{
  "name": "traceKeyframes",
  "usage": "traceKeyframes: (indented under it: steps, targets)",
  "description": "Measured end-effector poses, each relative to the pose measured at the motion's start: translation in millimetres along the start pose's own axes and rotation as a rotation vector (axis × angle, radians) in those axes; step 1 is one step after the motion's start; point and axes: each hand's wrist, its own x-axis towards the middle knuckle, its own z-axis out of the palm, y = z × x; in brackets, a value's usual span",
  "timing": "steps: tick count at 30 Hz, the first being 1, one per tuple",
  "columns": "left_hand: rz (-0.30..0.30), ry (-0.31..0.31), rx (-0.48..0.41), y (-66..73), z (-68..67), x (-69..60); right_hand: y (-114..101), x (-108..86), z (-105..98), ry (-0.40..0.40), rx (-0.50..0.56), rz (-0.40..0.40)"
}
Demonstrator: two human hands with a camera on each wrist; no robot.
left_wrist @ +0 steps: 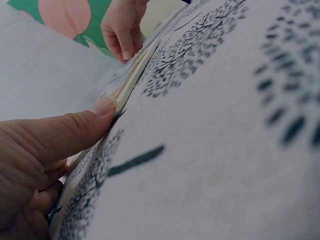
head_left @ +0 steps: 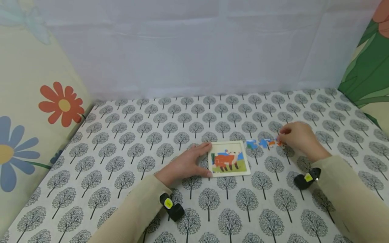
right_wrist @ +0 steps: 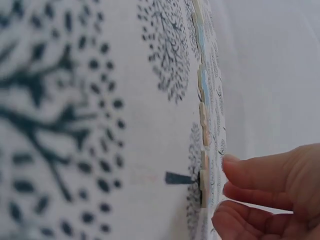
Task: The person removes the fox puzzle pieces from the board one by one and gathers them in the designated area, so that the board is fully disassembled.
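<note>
A square fox puzzle board [head_left: 228, 159] with a cream frame lies flat on the tree-print cloth. My left hand [head_left: 189, 161] holds its left side, index finger near the top corner and thumb at the bottom corner. In the left wrist view, the thumb [left_wrist: 80, 130] presses on the frame's edge. To the right of the board, several loose puzzle pieces [head_left: 263, 143] with blue and orange patches lie in a row. At the row's right end is my right hand [head_left: 296, 136], fingers loosely bent beside the last piece [right_wrist: 203, 187]. Nothing shows between those fingertips.
The tree-print tablecloth [head_left: 133, 202] covers the table. A white cloth backdrop [head_left: 194, 50] rises behind it, and flower-print panels [head_left: 60, 101] flank both sides. Each wrist wears a small black camera [head_left: 172, 207].
</note>
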Motion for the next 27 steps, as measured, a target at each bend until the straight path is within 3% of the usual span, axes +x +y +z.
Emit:
traceKeyframes:
  steps: [4, 27]
  targets:
    - [0.000, 0.003, 0.006, 0.3, 0.1, 0.0, -3.2, -1.0, -3.1, 0.009, 0.022, 0.005]
    - [0.011, 0.008, 0.004, -0.2, 0.3, 0.3, -43.7, -16.5, -9.5, 0.016, 0.095, -0.135]
